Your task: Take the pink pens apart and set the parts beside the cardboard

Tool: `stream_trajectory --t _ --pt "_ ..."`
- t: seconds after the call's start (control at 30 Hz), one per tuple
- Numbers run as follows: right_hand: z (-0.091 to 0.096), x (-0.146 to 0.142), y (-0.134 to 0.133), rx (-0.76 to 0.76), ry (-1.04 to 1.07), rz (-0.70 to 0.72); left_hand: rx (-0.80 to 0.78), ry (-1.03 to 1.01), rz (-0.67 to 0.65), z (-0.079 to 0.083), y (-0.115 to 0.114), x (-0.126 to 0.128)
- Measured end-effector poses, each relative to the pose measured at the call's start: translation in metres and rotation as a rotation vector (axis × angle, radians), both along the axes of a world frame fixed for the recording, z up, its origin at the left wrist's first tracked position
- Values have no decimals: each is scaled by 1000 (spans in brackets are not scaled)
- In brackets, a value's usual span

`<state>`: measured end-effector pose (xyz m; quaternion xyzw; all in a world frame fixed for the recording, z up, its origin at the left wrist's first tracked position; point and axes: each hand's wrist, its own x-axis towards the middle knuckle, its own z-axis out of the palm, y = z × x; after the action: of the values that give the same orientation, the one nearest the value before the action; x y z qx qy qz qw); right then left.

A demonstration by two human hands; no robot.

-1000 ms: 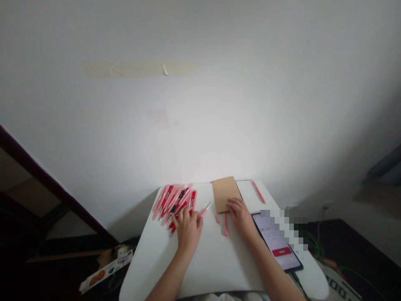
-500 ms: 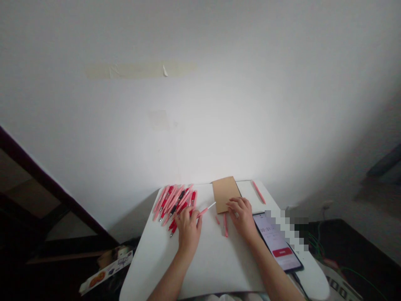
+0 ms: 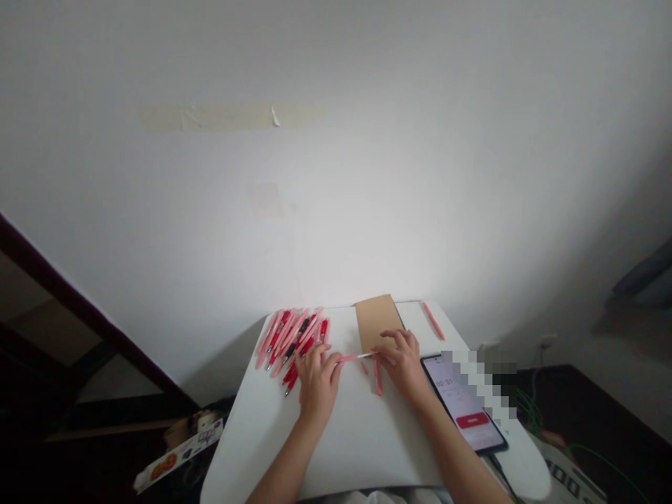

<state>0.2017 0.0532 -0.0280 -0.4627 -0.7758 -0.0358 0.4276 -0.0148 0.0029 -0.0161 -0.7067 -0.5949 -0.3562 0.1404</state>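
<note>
Between thumb and fingers, my left hand (image 3: 318,378) grips a pink pen barrel (image 3: 348,358), which lies roughly level and points right. A thin white refill (image 3: 364,355) sticks out of its right end. My right hand (image 3: 403,362) pinches the far end of that refill, over the near edge of a brown notebook (image 3: 379,318). Below the refill, a small pink pen piece (image 3: 365,368) and a pink barrel part (image 3: 378,379) lie on the table. A pile of pink, red and black pens (image 3: 294,339) sits beyond my left hand, partly hidden by it.
One pink pen (image 3: 433,320) lies apart at the back right of the white table (image 3: 362,448). A phone (image 3: 465,406) showing a timer rests beside my right forearm, with a cable (image 3: 501,472) at its lower end. The wall (image 3: 336,231) rises behind the table.
The refill and barrel have swung from slanting upward to nearly level. My right fingers have closed on the refill's free end, which stood clear of them before.
</note>
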Motion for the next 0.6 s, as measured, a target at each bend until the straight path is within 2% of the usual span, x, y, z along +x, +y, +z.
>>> stream_trajectory --t 0.27,0.6 --pt "0 1 -1 -10 -16 -28 -35 3 27 3 -1 -1" --pt "-7 4 5 -15 46 -82 -25 -12 81 -4 3 -7"
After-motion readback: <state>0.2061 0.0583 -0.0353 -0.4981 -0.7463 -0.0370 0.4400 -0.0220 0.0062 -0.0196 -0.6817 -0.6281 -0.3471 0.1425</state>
